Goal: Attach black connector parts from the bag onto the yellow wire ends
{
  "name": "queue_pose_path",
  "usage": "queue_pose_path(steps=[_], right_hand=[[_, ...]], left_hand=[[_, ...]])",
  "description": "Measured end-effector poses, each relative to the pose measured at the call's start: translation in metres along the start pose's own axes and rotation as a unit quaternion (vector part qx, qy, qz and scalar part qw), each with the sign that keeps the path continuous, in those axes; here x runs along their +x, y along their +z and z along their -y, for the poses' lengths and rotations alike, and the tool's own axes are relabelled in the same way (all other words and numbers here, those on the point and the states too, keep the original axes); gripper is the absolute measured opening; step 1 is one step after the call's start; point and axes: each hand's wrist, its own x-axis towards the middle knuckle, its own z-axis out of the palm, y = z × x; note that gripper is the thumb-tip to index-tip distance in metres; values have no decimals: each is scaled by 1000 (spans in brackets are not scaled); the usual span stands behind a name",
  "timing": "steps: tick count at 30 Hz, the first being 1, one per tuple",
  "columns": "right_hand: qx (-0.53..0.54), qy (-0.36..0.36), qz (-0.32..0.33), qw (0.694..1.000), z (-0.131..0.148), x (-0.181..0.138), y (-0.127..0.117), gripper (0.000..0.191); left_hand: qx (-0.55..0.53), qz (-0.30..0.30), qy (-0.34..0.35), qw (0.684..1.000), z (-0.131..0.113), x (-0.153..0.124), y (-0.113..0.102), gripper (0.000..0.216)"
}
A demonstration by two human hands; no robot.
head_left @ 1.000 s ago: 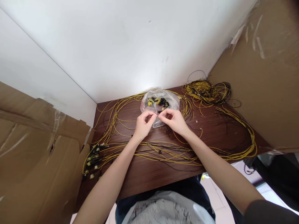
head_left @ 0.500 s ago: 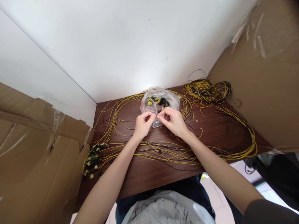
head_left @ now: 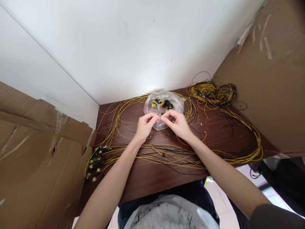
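My left hand (head_left: 145, 126) and my right hand (head_left: 175, 123) meet fingertip to fingertip over the front of a clear plastic bag (head_left: 177, 103). Both are closed in a pinch on a thin yellow wire (head_left: 159, 117), of which only a short bit shows between the fingertips. Inside the bag lie small black and yellow pieces (head_left: 162, 103). Yellow and black wires (head_left: 164, 148) stretch across the table below my wrists, passing under both forearms. Their left ends carry several black connectors with yellowish tags (head_left: 96, 159).
A tangled heap of yellow and black wire (head_left: 207, 92) sits at the back right of the brown table (head_left: 143, 178). More wires (head_left: 116, 117) curve along the left and back. Cardboard panels (head_left: 259, 82) flank the table, with a white wall (head_left: 143, 47) behind. A white plastic bag (head_left: 169, 213) covers my lap.
Both hands stay in nearly the same place, still pinching. The left fingers and wrist have shifted very slightly, and a little more yellow shows between the fingertips.
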Motion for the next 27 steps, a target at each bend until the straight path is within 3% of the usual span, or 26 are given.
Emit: queue_pose_path(steps=[15, 27], right_hand=[[-28, -12, -9, 1000, 3, 0, -2, 13], [39, 51, 16, 998, -2, 1, -3, 16]], left_hand=[[30, 1, 12, 999, 6, 1, 0, 20], [22, -1, 68, 997, 9, 2, -1, 6]])
